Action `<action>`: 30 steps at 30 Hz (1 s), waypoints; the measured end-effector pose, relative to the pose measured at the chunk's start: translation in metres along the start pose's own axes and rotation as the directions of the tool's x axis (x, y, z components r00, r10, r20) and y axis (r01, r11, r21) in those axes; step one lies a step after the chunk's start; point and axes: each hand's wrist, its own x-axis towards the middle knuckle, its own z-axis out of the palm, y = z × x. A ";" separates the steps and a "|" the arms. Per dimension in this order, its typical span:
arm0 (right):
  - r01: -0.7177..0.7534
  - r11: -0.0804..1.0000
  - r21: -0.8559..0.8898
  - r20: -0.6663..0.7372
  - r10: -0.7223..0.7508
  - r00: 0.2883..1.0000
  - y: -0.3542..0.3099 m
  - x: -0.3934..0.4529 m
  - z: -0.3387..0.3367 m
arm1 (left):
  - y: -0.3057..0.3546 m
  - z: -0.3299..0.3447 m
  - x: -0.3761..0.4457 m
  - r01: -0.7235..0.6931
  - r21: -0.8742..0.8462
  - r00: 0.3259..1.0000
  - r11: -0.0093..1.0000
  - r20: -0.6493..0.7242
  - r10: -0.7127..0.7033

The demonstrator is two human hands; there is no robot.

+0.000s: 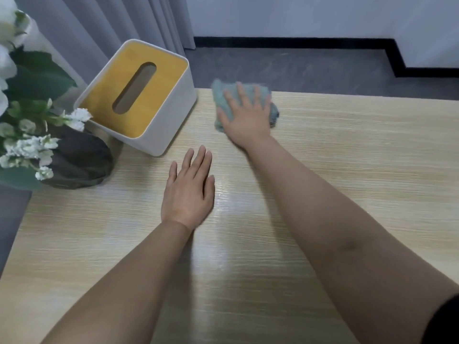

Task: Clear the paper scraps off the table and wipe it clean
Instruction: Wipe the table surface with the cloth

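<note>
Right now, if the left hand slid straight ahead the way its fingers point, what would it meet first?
Probably nothing on the table: the left hand points between the tissue box and the cloth under the right hand, toward the far edge. Depth is unclear; it might brush the cloth.

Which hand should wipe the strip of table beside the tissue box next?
Probably the right hand: it already presses flat on the green cloth near the tissue box. The left hand holds nothing.

Tissue box (139,95) and vase (79,160) sit at table's (347,170) left; cloth (221,95) seemingly near far edge.
</note>
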 end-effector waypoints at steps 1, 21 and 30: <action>0.079 0.997 -0.003 0.011 -0.079 0.997 -0.010 -0.001 0.001 | 0.000 0.000 0.000 0.001 -0.002 1.000 1.000 -0.005 -0.001; 0.074 0.997 0.018 -0.003 -0.074 0.997 0.002 -0.046 0.006 | -0.002 0.003 0.000 0.008 -0.004 0.999 1.000 -0.053 -0.008; 0.188 0.982 0.030 0.044 -0.189 0.981 0.019 -0.119 0.014 | -0.002 0.002 0.000 0.010 -0.031 0.997 0.999 -0.080 -0.012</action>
